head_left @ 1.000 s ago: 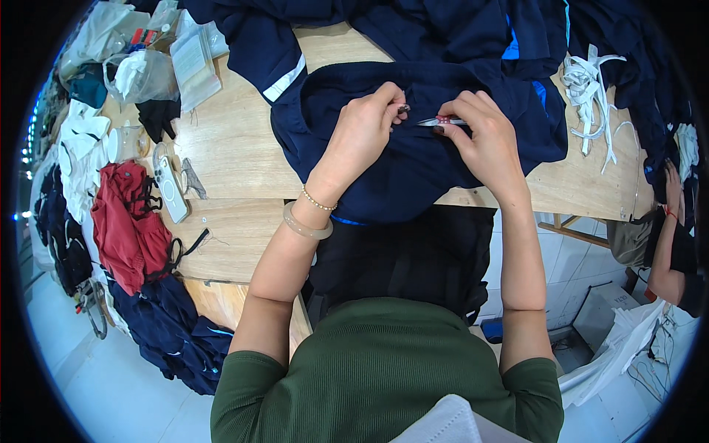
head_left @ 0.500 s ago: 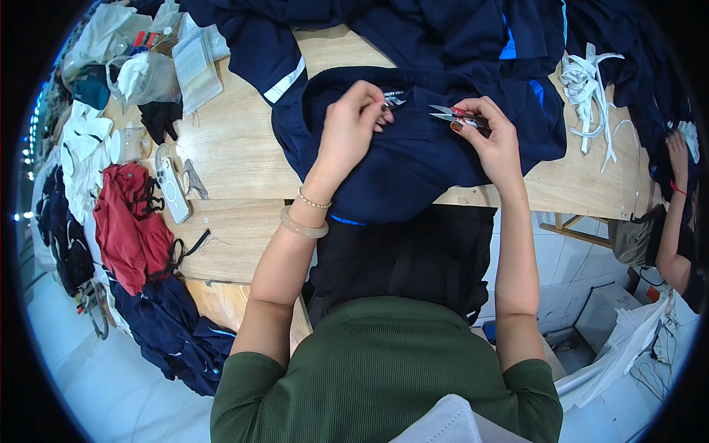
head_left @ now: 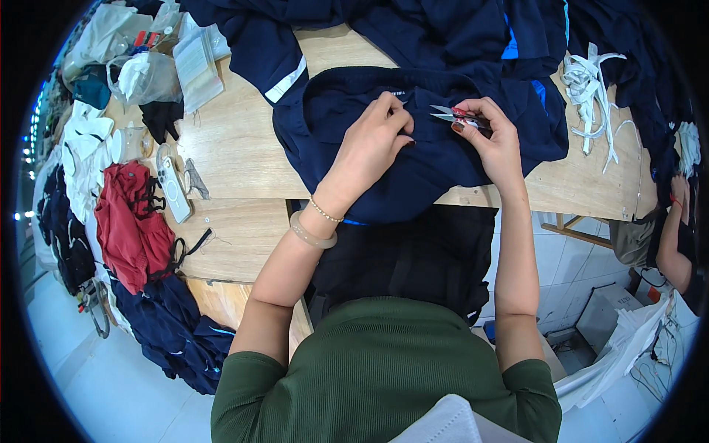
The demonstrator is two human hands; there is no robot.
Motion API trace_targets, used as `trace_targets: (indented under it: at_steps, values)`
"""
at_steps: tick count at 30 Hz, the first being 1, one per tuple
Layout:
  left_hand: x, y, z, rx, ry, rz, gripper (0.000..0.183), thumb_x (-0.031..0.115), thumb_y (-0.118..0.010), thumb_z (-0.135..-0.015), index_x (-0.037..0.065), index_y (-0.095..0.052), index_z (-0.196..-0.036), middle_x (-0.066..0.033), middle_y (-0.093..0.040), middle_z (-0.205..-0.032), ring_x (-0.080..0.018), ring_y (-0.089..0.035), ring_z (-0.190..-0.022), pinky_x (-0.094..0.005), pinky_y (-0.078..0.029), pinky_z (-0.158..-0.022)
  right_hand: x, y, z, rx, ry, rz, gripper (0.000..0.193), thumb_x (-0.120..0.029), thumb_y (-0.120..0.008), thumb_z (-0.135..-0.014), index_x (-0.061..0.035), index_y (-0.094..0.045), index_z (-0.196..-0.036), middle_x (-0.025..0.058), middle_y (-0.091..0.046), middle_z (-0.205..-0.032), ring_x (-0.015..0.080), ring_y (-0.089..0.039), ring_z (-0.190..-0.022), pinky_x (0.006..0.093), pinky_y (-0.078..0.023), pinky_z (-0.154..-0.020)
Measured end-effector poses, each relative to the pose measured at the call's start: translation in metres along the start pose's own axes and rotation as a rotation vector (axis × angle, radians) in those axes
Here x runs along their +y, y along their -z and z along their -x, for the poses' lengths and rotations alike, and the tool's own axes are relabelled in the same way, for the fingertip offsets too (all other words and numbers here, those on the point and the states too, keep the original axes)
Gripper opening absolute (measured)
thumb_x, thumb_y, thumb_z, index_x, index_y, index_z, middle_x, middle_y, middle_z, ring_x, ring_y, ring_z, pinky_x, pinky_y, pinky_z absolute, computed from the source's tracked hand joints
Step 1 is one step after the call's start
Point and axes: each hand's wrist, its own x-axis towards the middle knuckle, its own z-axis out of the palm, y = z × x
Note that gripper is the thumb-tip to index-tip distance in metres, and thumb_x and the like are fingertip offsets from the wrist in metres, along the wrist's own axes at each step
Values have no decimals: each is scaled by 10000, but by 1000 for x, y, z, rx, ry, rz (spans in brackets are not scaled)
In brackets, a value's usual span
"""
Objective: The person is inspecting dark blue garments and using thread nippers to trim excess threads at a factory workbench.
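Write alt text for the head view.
A person's right hand holds small open scissors over a dark blue garment on a wooden table; the left hand is also over it. A phone lies to the left, white strips to the right.

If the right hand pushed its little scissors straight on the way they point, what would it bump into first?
Probably the left hand, since the open scissors point across towards it. Heights are hard to judge, though, so they might brush the navy cloth underneath first.
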Motion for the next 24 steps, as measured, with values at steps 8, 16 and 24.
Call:
trace_targets:
  at_steps: [8,16,24]
  values:
    - [-15,5,-7,-42,88,160,74,14,-662,-827,-21,-619,-877,-131,-651,-803,-281,-632,-721,-318,-493,-668,-10,-3,4,31,190,168,199,-61,-731,-762,-20,-674,-948,62,-621,-866,178,-583,-815,280,-456,-718]
    - [-17,6,-9,-30,64,163,39,-7,-593,-881,-40,-605,-898,-135,-658,-798,-236,-652,-710,-303,-505,-668,-17,-12,9,70,479,524,165,-67,-741,-726,-49,-663,-870,27,-588,-810,202,-550,-772,306,-466,-676]
    - [-15,6,-11,-44,103,225,43,-8,-564,-903,-35,-598,-903,-122,-657,-751,-218,-659,-690,-288,-511,-662,-22,-19,6,57,527,639,171,-65,-746,-713,-65,-657,-859,18,-576,-818,196,-553,-783,304,-463,-694]
